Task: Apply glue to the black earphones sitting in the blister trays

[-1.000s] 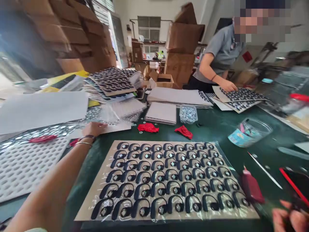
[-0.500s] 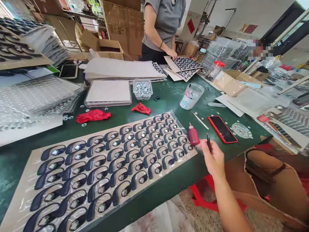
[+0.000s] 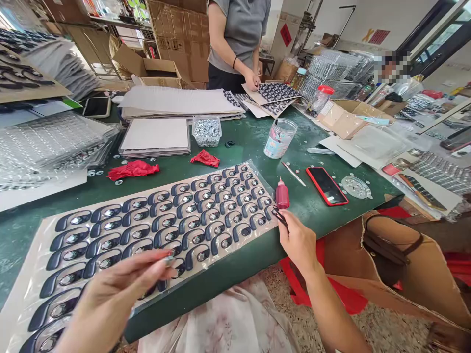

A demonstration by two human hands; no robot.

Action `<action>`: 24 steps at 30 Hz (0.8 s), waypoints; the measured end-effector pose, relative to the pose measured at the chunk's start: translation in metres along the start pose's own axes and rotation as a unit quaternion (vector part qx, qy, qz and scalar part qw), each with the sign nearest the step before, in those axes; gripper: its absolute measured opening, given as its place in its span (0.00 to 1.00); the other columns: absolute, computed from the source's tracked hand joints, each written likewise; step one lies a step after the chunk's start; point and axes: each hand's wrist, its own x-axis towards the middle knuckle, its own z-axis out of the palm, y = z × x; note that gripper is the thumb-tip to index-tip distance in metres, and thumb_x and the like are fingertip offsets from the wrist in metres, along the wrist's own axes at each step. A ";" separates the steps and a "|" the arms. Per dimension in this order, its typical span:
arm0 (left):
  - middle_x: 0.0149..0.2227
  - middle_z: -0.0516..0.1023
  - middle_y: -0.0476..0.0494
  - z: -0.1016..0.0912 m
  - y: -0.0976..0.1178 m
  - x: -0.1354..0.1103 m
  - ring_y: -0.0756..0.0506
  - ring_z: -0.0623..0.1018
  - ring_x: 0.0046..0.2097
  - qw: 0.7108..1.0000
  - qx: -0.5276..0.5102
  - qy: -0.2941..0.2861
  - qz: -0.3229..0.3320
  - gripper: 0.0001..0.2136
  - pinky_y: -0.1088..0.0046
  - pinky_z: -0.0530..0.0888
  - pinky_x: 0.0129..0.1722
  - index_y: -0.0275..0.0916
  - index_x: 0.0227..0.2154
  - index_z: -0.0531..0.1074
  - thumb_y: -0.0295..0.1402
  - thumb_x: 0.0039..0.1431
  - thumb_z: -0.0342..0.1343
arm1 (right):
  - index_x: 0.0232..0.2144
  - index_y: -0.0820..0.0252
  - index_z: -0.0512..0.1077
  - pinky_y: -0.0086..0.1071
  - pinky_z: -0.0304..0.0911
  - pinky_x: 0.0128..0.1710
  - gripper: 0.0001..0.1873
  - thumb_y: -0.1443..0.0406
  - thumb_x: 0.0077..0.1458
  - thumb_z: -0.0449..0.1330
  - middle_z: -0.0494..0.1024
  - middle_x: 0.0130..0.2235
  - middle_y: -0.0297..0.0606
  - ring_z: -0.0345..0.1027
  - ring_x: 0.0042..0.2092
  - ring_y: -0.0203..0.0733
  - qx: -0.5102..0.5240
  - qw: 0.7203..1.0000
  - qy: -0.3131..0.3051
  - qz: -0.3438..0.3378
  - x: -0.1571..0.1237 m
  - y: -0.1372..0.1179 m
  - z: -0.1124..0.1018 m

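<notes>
A tan sheet (image 3: 41,235) under clear film carries rows of dark curved pieces, most with a shiny silver gem in the round end. My left hand (image 3: 121,289) hovers over the sheet's near edge, thumb and fingertips pinched on a small shiny bit, possibly a gem; it is too blurred to be sure. At the sheet's right corner, my right hand (image 3: 300,240) grips black tweezers (image 3: 281,218), their tips above the last pieces. Just beyond the tweezers a small red squeeze bottle (image 3: 282,195) stands upright.
Farther back are a tub of silver gems (image 3: 207,131), red cloths (image 3: 133,169), a clear jar (image 3: 280,139), a red-cased phone (image 3: 327,186) and a lidded dish (image 3: 356,187). A co-worker's hand (image 3: 251,80) touches sheets across the table. An open carton (image 3: 397,264) stands right.
My left hand has come into view over the sheet. My right hand has moved left, swinging the tweezers from upright to pointing at the sheet's corner. The view has shifted slightly.
</notes>
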 end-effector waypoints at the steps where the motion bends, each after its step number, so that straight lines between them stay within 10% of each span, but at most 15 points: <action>1: 0.33 0.82 0.45 0.015 0.003 -0.001 0.40 0.82 0.37 0.996 -0.040 -0.073 -0.009 0.23 0.68 0.79 0.38 0.42 0.41 0.77 0.52 0.45 0.66 | 0.49 0.59 0.71 0.31 0.67 0.36 0.15 0.65 0.64 0.50 0.78 0.51 0.42 0.76 0.44 0.46 0.004 1.000 -0.006 -0.003 -0.001 0.000 -0.001; 9: 0.34 0.82 0.42 0.079 0.031 -0.011 0.45 0.81 0.38 0.967 -0.078 -0.233 0.061 0.18 0.76 0.77 0.41 0.38 0.45 0.75 0.44 0.56 0.61 | 0.49 0.58 0.69 0.39 0.67 0.51 0.17 0.56 0.63 0.52 0.75 0.51 0.47 0.70 0.51 0.48 0.187 0.982 0.024 0.031 0.003 0.014 -0.023; 15: 0.38 0.80 0.45 0.070 0.045 -0.011 0.47 0.80 0.37 0.953 -0.035 -0.293 0.069 0.14 0.77 0.76 0.39 0.42 0.42 0.77 0.44 0.59 0.59 | 0.55 0.56 0.62 0.36 0.69 0.45 0.18 0.57 0.66 0.48 0.75 0.46 0.44 0.72 0.45 0.44 0.274 0.957 -0.074 0.060 -0.024 0.004 -0.045; 19: 0.41 0.79 0.46 0.057 0.049 -0.007 0.47 0.79 0.39 0.940 0.030 -0.318 0.116 0.12 0.77 0.76 0.39 0.44 0.41 0.77 0.42 0.61 0.56 | 0.63 0.51 0.53 0.27 0.67 0.25 0.25 0.57 0.66 0.49 0.74 0.33 0.34 0.62 0.21 0.31 0.459 0.872 -0.088 0.148 -0.045 -0.001 -0.064; 24: 0.38 0.80 0.45 0.028 0.074 0.067 0.46 0.78 0.37 0.936 0.185 -0.175 0.243 0.15 0.73 0.77 0.38 0.39 0.44 0.76 0.42 0.59 0.58 | 0.64 0.49 0.52 0.23 0.56 0.14 0.33 0.55 0.61 0.57 0.76 0.36 0.37 0.54 0.17 0.27 0.494 0.847 0.018 0.195 -0.039 0.002 -0.054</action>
